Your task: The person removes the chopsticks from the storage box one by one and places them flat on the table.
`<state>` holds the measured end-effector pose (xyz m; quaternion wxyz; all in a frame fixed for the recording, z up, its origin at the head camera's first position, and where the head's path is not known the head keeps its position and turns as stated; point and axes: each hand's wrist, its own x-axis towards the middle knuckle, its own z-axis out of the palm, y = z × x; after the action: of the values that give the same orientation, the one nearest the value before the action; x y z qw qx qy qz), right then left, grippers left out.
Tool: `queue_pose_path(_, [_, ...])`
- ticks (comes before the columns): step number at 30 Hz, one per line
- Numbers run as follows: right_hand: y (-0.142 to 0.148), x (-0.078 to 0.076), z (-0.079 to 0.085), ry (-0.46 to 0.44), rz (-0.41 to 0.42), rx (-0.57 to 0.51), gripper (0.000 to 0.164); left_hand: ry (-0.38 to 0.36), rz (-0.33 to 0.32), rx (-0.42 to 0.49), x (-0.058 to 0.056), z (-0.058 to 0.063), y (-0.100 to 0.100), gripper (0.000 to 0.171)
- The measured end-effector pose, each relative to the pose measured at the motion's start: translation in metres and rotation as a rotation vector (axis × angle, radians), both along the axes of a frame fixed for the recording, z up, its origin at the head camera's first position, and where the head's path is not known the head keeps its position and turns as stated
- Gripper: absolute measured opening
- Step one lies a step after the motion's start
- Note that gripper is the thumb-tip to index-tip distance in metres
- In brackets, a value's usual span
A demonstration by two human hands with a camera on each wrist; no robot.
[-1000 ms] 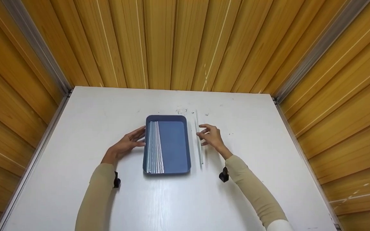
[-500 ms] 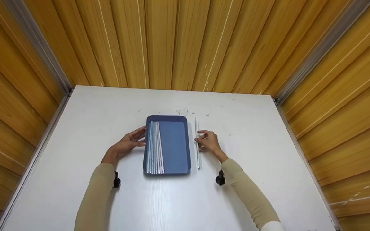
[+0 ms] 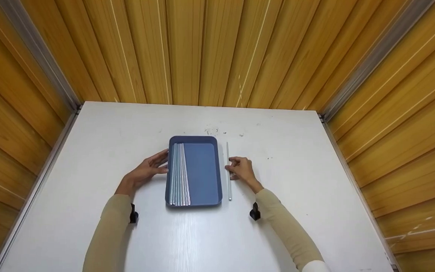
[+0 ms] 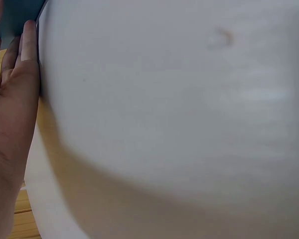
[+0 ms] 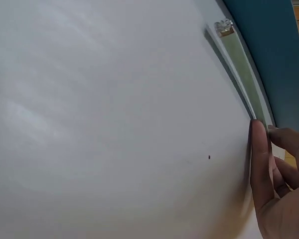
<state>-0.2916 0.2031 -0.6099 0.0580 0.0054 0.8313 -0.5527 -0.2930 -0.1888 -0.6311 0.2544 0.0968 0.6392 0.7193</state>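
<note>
A blue rectangular tray (image 3: 205,173) lies on the white table. Several long thin sticks (image 3: 179,177), pale and shiny, lie lengthwise along its left side. My left hand (image 3: 142,173) rests against the tray's left wall with its fingers fairly straight; in the left wrist view that hand (image 4: 12,114) touches the tray (image 4: 15,20). Just right of the tray, my right hand (image 3: 242,170) pinches a single thin stick (image 3: 230,190) between thumb and fingers. In the right wrist view this stick (image 5: 243,69) is pale green with a clear, crinkled end, lying close beside the tray wall (image 5: 271,47).
The white table (image 3: 296,166) extends around the tray, with small dark marks (image 3: 212,131) behind it. Yellow wood-patterned walls (image 3: 187,53) and grey metal rails enclose the back and sides. A small black camera (image 3: 255,212) sits at the right wrist.
My right hand has moved left and toward the near edge, bringing the pinched stick closer to the tray and parallel with its side. The left hand and tray have stayed in place.
</note>
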Motion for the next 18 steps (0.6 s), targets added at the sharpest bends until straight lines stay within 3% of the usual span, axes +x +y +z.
queue_pose_path(10, [-0.0021,0.0037,-0.0004,0.049,-0.008,0.07,0.04,0.007,0.005,-0.005,0.0007,0.0005,0.0012,0.089])
queue_pose_path(18, [-0.0028,0.0009,0.0048,0.032,0.004,0.076,0.035,0.013,0.003,-0.01,0.0014,-0.0004,-0.0013,0.089])
